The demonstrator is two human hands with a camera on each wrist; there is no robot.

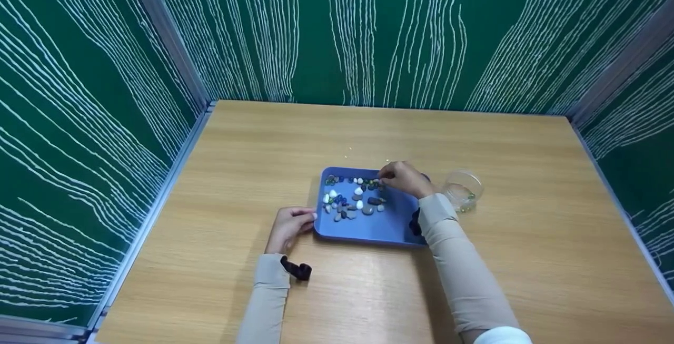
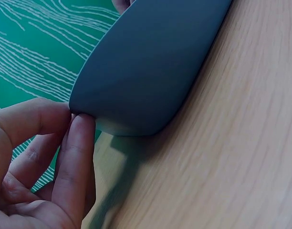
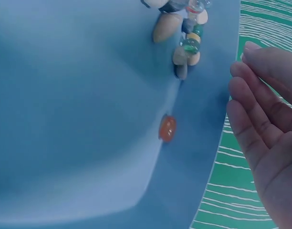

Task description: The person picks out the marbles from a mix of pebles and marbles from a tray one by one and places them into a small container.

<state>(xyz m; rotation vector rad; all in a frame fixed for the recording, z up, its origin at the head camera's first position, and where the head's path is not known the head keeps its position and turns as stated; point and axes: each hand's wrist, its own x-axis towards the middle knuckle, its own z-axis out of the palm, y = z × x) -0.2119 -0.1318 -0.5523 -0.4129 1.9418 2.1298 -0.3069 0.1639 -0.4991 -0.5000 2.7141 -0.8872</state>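
Observation:
A shallow blue tray (image 1: 395,217) lies on the table with pebbles and glass beads grouped over its left and back parts. My left hand (image 1: 290,224) pinches the tray's left edge; in the left wrist view, thumb and finger (image 2: 78,157) meet at its corner. At the back rim is my right hand (image 1: 404,177), near a row of beads. In the right wrist view its slightly bent fingers (image 3: 246,95) sit by the rim, with nothing visible in them. An orange bead (image 3: 168,128) lies apart from the stones, along the tray wall. White pebbles (image 1: 359,204) stand out among grey ones.
A clear round container (image 1: 463,188) with a few greenish beads stands right of the tray, close to my right forearm. Tiny pale bits (image 1: 350,148) lie on the wooden table (image 1: 253,165) behind the tray. Green panels (image 1: 316,33) with white lines enclose the back and sides.

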